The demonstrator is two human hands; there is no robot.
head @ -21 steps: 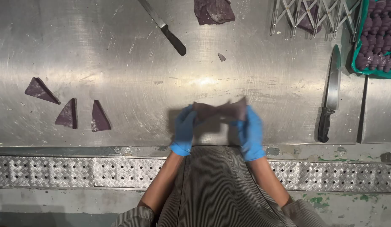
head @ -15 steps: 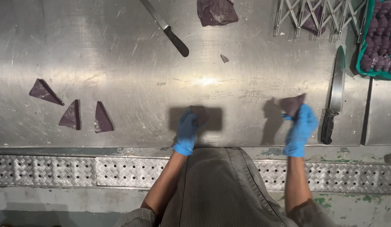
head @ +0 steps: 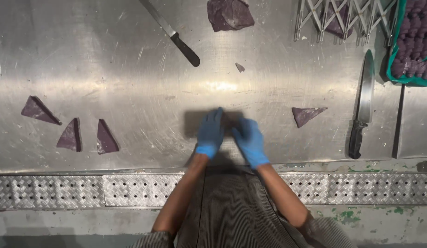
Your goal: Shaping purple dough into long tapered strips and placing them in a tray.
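While both hands are down flat on the table, what they're working on is a dark purple dough piece (head: 229, 120) near the front edge, pretty much dead centre. The left hand (head: 210, 132) and right hand (head: 248, 140), both in blue gloves, sit side by side with the fingers laid over it, so most of the piece is hidden. I can't tell whether they're pinching it or just pressing on it; it looks more like pressing or holding it in place than a real grip.

Just to the right there's a finished-looking purple triangle (head: 306, 115) lying flat by itself, and further right a big knife (head: 363, 105) with a black handle, blade pointing away. Way over on the left are three more triangles (head: 71, 131) in a loose row. Far side of the table: a second knife (head: 173, 33) lying diagonally, a lump of purple dough (head: 229, 14), a tiny scrap (head: 239, 67), a metal lattice cutter (head: 344, 18), and a green tray (head: 393, 73) of purple pieces in the far right corner.

My read: this is the shaping step on one piece, folding or pressing it into a triangle like the others. The next move probably needs a neat, even fold with the edges lined up, then a light lift so the soft dough doesn't stretch.
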